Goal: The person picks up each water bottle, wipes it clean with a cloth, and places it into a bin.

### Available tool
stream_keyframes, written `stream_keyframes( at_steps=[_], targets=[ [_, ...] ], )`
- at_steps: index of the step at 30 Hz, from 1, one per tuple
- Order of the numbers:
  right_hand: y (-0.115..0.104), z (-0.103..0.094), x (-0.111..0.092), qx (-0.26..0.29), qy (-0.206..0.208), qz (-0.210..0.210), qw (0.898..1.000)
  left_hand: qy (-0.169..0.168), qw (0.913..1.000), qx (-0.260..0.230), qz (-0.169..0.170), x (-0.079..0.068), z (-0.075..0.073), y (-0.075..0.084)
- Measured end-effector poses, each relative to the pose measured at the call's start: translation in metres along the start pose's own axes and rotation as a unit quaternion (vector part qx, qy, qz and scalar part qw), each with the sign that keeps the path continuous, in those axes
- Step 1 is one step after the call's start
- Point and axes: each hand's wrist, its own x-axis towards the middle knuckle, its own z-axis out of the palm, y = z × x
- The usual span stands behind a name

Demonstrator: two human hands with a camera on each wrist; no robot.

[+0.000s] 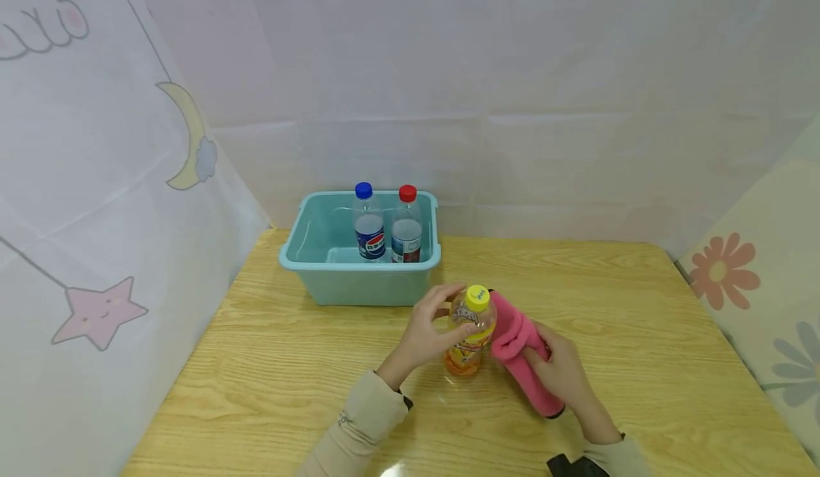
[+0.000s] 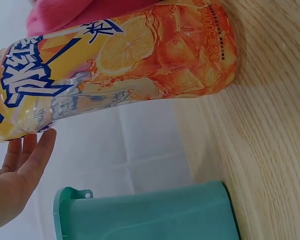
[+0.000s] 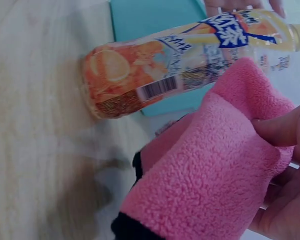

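A plastic iced tea bottle (image 1: 466,354) with a yellow cap (image 1: 477,297) and an orange-and-yellow label stands on the table in front of me. My left hand (image 1: 428,329) holds its upper part, thumb across the front and fingers round the far side. Lemon slices printed on the label show large in the left wrist view. My right hand (image 1: 564,371) grips a folded pink fleecy cloth (image 1: 527,384) with dark edging, the thumb pressed into its fold. In the right wrist view, the cloth overlaps the bottle's (image 3: 135,75) upper side.
Behind the bottle, toward the left, a light teal plastic basin (image 1: 359,286) stands on the wooden table (image 1: 269,384). Inside it are a blue-capped bottle (image 1: 369,231) and a red-capped bottle (image 1: 406,233), both upright. A pale printed sheet (image 1: 448,92) hangs behind the table.
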Motion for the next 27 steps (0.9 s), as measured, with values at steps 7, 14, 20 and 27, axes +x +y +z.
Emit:
stream_keyframes(
  at_steps=[7,14,20,27],
  targets=[
    [-0.006,-0.006,0.007,0.093,0.040,-0.026,0.994,-0.013,0.9990,-0.031,-0.028,0.001,-0.005,0.003],
    [-0.019,0.000,0.012,0.230,0.080,-0.058,0.968,-0.039,0.9983,-0.041,-0.015,-0.001,-0.014,0.034],
    [-0.024,0.003,0.015,0.306,0.085,-0.104,0.942,-0.025,0.9987,-0.043,0.007,-0.002,-0.012,0.023],
    [-0.027,0.005,0.017,0.326,0.070,-0.128,0.934,-0.003,0.9995,-0.023,0.019,-0.003,-0.008,-0.002]
  ],
)
